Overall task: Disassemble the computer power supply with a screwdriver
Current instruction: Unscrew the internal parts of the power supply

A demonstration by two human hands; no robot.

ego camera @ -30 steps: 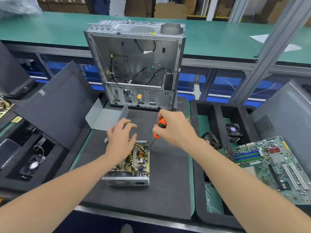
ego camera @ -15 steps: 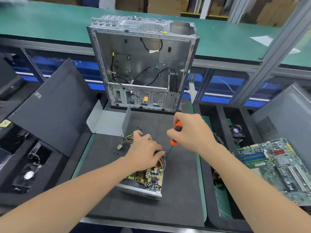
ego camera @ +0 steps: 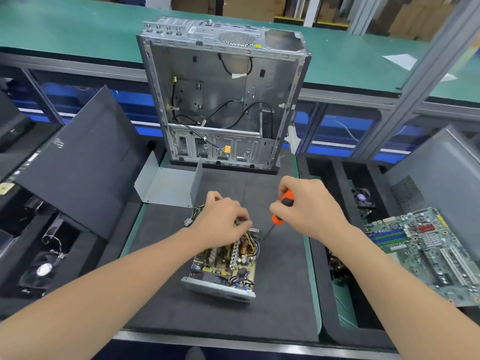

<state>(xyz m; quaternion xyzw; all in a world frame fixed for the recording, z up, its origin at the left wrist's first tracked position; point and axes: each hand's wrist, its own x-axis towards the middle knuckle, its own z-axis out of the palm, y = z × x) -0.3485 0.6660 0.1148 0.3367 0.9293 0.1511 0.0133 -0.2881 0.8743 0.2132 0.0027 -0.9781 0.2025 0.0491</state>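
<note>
Head view, asker: How far along is the job?

Describer: Partway, I judge. To the left on the mat (ego camera: 280, 294) lies a bent grey cover (ego camera: 168, 188), already off. The supply (ego camera: 226, 266) sits open mid-mat, its circuit board bare in the metal tray. Freeing that board looks like what is left.

Asker: And the hands?

Describer: The left hand (ego camera: 223, 224) curls its fingers over the supply's far end, holding it. Right of it, an orange screwdriver (ego camera: 281, 209) slants down, tip at the supply's far right corner, handle gripped in the right hand (ego camera: 309, 206). Whether the tip sits in a screw, I cannot tell.
</note>
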